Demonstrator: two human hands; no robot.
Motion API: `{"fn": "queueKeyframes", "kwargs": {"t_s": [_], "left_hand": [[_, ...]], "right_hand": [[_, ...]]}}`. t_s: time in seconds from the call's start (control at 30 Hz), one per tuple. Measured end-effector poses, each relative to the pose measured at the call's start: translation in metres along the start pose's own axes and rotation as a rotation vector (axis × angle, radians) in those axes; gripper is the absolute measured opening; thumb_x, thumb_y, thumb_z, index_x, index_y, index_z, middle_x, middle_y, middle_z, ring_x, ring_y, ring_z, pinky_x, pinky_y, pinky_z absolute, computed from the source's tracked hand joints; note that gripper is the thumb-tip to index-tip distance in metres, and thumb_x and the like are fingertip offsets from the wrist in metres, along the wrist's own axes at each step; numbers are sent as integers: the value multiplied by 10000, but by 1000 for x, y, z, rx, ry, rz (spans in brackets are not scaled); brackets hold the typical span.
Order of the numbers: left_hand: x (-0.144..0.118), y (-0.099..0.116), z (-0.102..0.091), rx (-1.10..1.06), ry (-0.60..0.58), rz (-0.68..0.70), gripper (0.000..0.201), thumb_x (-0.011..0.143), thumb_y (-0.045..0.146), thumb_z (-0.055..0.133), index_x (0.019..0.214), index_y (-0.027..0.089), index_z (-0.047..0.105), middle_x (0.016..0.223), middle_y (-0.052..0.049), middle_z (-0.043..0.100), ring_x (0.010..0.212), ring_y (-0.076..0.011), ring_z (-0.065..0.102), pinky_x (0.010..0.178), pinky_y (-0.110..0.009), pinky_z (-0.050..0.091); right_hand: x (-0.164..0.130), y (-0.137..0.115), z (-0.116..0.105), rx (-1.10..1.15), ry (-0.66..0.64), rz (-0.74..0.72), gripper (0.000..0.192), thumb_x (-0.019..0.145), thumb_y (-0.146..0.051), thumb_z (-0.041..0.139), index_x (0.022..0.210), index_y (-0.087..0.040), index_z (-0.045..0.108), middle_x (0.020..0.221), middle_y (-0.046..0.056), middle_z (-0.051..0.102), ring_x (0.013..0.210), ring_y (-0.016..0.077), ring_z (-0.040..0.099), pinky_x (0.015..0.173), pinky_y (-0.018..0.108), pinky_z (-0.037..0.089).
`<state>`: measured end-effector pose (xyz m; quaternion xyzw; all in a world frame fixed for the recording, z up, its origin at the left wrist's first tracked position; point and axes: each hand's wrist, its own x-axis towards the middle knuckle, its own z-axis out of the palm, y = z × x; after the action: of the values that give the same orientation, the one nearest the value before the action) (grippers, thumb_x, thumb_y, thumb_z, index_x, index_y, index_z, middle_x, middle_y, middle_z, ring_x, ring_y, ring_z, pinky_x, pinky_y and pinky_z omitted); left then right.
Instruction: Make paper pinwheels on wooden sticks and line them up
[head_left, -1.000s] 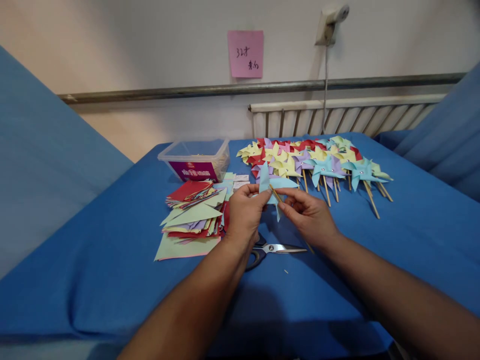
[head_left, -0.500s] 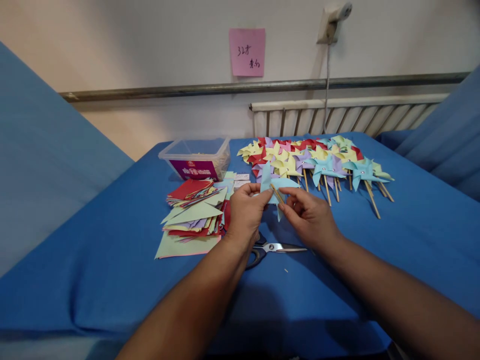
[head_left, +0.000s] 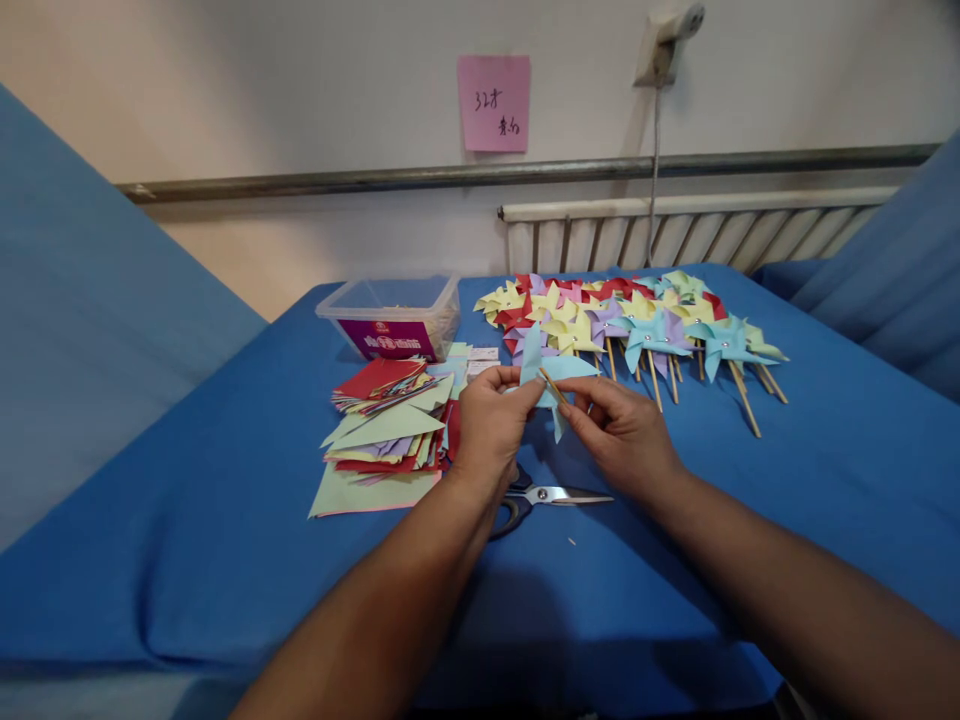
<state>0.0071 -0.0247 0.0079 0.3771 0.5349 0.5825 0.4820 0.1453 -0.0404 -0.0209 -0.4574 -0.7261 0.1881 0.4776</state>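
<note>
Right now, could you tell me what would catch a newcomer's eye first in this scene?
Probably the row of finished paper pinwheels on sticks, red, yellow, purple and light blue, fanned along the far side of the blue cloth. Nearer, the left hand and right hand together hold a light blue pinwheel and its wooden stick. Left of them lies a stack of coloured paper, with scissors just below the hands.

paper stack (head_left: 382, 430) left | pinwheels (head_left: 630, 320) right | box (head_left: 394, 315) behind stack, probably apart
</note>
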Motion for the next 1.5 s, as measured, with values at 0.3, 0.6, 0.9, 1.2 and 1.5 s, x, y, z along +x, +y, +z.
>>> {"fn": "queueKeyframes", "kwargs": {"t_s": [0.3, 0.6, 0.9, 1.2, 1.5], "left_hand": [[1, -1, -1, 26, 4, 21, 206, 573, 257, 752, 701, 158, 623, 608, 17, 598, 505, -84, 510, 495, -208, 384], [1, -2, -1, 30, 12, 32, 227, 543, 258, 772, 682, 153, 627, 588, 28, 583, 474, -71, 473, 467, -199, 370], [6, -9, -4, 127, 43, 79, 245, 567, 291, 771, 728, 153, 647, 611, 25, 595, 482, -72, 475, 489, -198, 388], [4, -7, -1, 57, 34, 26, 234, 567, 261, 765, 711, 151, 618, 565, 30, 571, 470, -78, 475, 452, -194, 373], [2, -3, -1, -5, 27, 14, 211, 558, 223, 753, 699, 145, 615, 592, 20, 587, 469, -73, 485, 458, -195, 377]], "right_hand": [[0, -1, 1, -2, 11, -24, 216, 875, -245, 571, 1059, -241, 683, 687, -15, 546, 558, 120, 480, 538, 254, 374], [0, 1, 1, -9, 11, -25, 221, 869, -233, 571, 1057, -233, 686, 673, -17, 536, 566, 122, 482, 538, 252, 367], [0, 2, 2, -21, 16, -44, 210, 863, -200, 570, 1036, -214, 689, 681, -18, 549, 579, 122, 498, 541, 246, 369], [-1, 1, 4, -116, 9, -109, 257, 883, -187, 531, 1102, -188, 666, 766, 22, 622, 627, 141, 540, 594, 268, 415], [-1, 7, 8, 144, 3, 61, 298, 873, -237, 554, 1151, -215, 662, 714, -12, 582, 525, 100, 476, 502, 238, 377]]}}
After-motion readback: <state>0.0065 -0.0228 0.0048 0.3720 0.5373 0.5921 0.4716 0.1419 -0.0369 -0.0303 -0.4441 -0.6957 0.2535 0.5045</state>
